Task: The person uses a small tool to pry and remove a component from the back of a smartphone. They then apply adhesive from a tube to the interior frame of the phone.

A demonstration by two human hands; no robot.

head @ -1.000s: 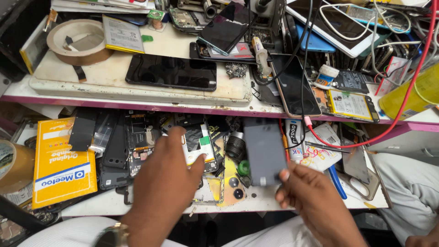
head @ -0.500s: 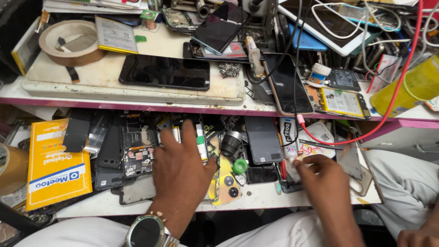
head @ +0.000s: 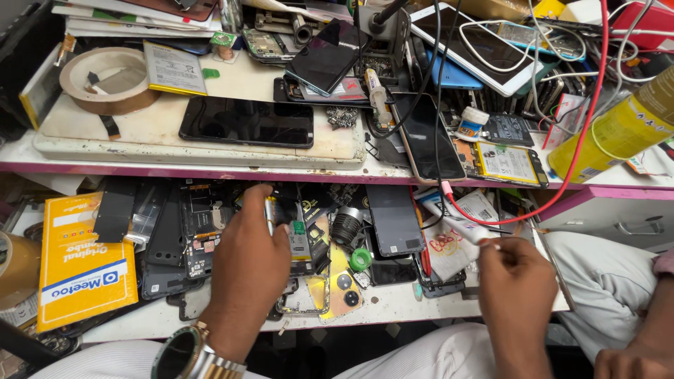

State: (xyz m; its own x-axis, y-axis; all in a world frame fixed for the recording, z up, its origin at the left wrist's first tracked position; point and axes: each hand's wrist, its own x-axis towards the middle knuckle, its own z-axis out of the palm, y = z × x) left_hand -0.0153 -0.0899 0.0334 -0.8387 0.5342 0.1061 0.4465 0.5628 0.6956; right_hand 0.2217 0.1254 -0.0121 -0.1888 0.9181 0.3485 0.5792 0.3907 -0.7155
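My left hand [head: 246, 270], with a wristwatch [head: 184, 354] on it, reaches into the lower tray of phone parts. Its fingers curl over the top edge of an opened phone body [head: 300, 242] that has a green part. My right hand [head: 516, 281] is at the tray's right end and pinches the white plug [head: 474, 231] of a red cable [head: 562, 193] between its fingertips. A dark phone screen [head: 394, 219] lies flat in the tray between the two hands, next to a green cap [head: 360, 260] and a small black lens-like cylinder [head: 345, 226].
On the upper shelf, a black phone [head: 246, 121] lies on a white board [head: 337, 144], with a tape roll [head: 109, 78], a yellow spray can [head: 618, 130], more phones and tangled cables. An orange box [head: 81, 267] fills the tray's left. Another person's hand [head: 632, 358] shows at bottom right.
My right hand has put the dark phone screen down in the tray, moved right and taken the white cable plug. My left hand has reached further into the parts.
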